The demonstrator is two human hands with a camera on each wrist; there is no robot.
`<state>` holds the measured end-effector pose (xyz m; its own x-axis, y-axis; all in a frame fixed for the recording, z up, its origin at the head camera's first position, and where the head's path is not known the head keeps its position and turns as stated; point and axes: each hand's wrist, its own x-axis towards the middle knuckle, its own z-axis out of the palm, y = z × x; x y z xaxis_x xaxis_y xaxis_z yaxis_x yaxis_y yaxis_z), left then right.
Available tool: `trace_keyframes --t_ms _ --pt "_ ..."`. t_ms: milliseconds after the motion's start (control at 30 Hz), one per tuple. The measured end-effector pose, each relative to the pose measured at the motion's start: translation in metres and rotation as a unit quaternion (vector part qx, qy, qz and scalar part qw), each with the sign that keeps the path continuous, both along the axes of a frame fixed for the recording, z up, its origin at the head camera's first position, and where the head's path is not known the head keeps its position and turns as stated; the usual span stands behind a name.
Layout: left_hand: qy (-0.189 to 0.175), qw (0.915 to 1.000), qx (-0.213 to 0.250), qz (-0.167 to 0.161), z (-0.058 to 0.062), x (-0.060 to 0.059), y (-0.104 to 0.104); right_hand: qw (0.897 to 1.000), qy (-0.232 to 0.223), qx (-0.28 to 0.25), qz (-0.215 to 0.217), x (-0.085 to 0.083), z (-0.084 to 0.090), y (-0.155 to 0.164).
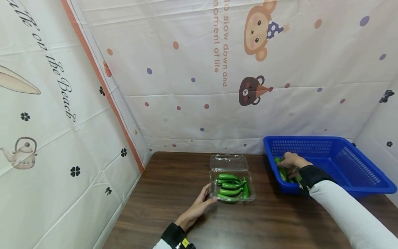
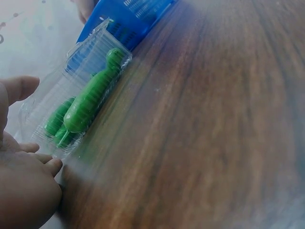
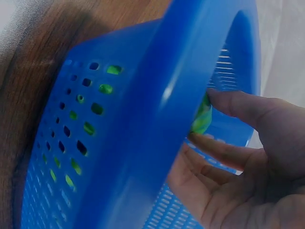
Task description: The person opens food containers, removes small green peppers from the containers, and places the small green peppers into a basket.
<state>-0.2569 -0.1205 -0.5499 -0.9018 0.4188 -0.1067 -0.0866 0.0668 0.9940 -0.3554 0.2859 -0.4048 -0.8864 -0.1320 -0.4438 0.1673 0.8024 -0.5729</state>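
Observation:
In the head view, a clear plastic clamshell box (image 1: 212,191) stands with its lid folded back on the table. Several long green peppers (image 1: 231,185) lie in it, most crosswise and one lengthwise at the right. My left hand (image 1: 197,207) is at the box's near left corner, thumb and fingers spread and fairly straight, fingertips right at its wall. Inside the blue basket (image 1: 329,162), at its left end, my right hand (image 1: 293,162) is among more green peppers. The right wrist view shows its thumb and forefinger pinching a green pepper (image 3: 204,117), partly hidden by the rim.
The brown wooden table (image 1: 161,193) carries both the box and the basket, with a strip of tabletop between them. Behind and at the left hangs a white printed cloth (image 1: 186,121). Through holes in the basket's wall (image 3: 95,109), bits of green show.

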Motion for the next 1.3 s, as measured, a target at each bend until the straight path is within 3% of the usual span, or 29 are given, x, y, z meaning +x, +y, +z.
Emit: trace_keyframes --t_ms 200,333,567,733,900,1133,1300 --pt "0.001 1.0000 -0.005 0.001 0.001 0.000 0.000 1.000 0.015 0.011 0.021 -0.001 0.005 0.005" --pt "0.008 0.9999 -0.007 0.005 0.001 0.000 0.000 0.997 0.054 0.046 0.032 -0.003 0.018 0.009" --pt "0.008 0.9999 -0.007 0.005 0.000 -0.001 -0.001 0.980 0.160 0.099 0.062 -0.006 0.051 -0.005" --pt "0.002 1.0000 -0.008 0.004 0.000 -0.001 0.000 0.972 0.188 0.116 0.073 -0.008 0.067 -0.027" --pt "0.002 1.0000 -0.006 0.006 0.001 -0.002 -0.001 0.965 0.221 0.117 0.078 -0.007 0.066 -0.062" --pt "-0.003 0.9999 -0.007 0.009 -0.002 -0.001 0.001 0.954 0.266 0.087 0.107 -0.003 0.051 -0.102" --pt "-0.003 0.9999 -0.010 0.014 -0.002 0.000 0.001 0.945 0.282 0.058 0.158 0.002 0.039 -0.127"
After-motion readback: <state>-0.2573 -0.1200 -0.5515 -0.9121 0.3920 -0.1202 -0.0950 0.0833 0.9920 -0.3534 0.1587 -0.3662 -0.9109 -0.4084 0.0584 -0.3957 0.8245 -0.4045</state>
